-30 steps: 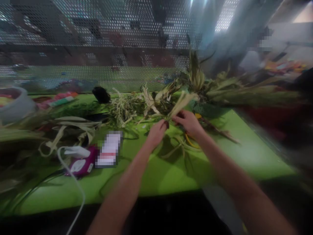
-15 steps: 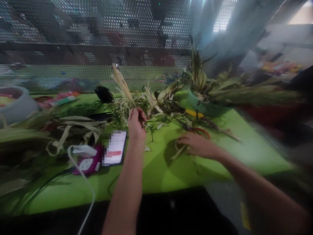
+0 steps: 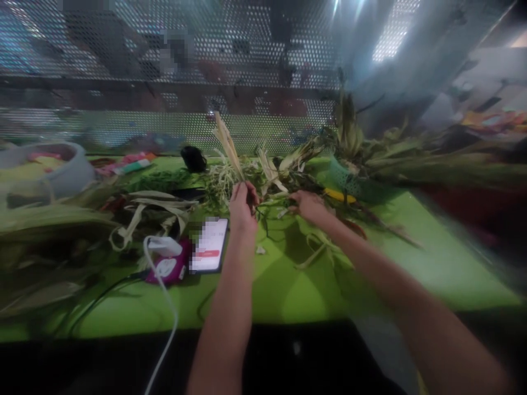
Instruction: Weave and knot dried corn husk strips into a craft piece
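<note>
My left hand (image 3: 244, 206) is closed around the lower end of a bundle of pale dried corn husk (image 3: 228, 145), which points up and away from me. A thin dark wire or stem hangs below that hand. My right hand (image 3: 309, 207) reaches over the heap of husk pieces (image 3: 269, 170), its thumb and forefinger a little apart at the tip of a pale strip. Whether it touches the strip is too blurred to tell. Under my right forearm lies a loose curled husk strip (image 3: 310, 258), near orange-handled scissors (image 3: 356, 227) that the arm partly covers.
A lit phone (image 3: 209, 247), a purple packet (image 3: 167, 269) and a white charger with its cable (image 3: 167, 246) lie left of my left arm. More husks (image 3: 160, 208) and a grey tub (image 3: 68, 173) are further left. A green basket (image 3: 343, 175) holds husks at the back right.
My right hand has left the curled strip and moved forward and left to the husk heap. My left hand still holds the husk bundle. The whole view has shifted slightly.
</note>
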Available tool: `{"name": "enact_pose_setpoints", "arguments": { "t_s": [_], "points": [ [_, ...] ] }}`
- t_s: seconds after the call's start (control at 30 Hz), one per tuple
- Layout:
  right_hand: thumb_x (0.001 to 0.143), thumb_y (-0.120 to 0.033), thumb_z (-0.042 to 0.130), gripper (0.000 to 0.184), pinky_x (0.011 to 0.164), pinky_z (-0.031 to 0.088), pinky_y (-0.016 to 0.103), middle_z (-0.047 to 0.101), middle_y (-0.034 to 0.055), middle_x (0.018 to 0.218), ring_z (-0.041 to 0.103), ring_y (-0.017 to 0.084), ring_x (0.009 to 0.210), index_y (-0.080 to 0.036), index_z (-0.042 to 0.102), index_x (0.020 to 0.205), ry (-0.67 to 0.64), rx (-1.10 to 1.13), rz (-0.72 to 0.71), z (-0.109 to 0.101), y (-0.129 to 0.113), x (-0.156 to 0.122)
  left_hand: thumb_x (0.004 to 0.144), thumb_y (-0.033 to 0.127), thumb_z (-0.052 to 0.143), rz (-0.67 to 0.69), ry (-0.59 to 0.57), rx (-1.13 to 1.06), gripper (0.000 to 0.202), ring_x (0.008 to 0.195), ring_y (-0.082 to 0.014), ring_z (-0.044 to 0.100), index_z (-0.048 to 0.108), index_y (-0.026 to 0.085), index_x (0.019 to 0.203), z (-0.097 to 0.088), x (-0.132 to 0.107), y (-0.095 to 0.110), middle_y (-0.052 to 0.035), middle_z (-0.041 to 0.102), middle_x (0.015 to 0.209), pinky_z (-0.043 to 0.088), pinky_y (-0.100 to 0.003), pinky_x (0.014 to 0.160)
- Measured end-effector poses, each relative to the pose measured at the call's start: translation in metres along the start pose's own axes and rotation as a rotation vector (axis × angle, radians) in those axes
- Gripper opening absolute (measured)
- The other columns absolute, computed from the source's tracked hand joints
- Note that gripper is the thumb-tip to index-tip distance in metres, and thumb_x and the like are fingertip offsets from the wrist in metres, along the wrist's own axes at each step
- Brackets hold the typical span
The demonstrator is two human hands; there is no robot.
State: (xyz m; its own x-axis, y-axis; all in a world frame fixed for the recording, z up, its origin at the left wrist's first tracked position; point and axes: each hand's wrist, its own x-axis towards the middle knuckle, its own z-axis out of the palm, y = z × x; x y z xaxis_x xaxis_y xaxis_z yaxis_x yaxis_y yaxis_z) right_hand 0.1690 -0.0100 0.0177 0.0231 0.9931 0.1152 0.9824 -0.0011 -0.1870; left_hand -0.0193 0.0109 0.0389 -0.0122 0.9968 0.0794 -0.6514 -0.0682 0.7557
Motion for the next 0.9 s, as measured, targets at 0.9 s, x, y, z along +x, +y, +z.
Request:
{"name": "enact_pose_setpoints", "arguments": {
  "t_s": [0.9],
  "points": [
    [0.069,-0.031,0.070,0.039,0.079,0.049,0.033,0.065,0.0019,0.093,0.060,0.018,0.083,-0.020,0.062,0.105,0.666,1.025,0.165,-0.036,0.059,-0.057,0.081,0.032,0.066,-0.425,-0.349,0.181,0.021,0.056,-0.0089,0.055,0.058,0.013,0.075,0.006,-0.018,-0.040,-0.0005,0.058,0.064,0.047,-0.020,0.053]
  ]
}}
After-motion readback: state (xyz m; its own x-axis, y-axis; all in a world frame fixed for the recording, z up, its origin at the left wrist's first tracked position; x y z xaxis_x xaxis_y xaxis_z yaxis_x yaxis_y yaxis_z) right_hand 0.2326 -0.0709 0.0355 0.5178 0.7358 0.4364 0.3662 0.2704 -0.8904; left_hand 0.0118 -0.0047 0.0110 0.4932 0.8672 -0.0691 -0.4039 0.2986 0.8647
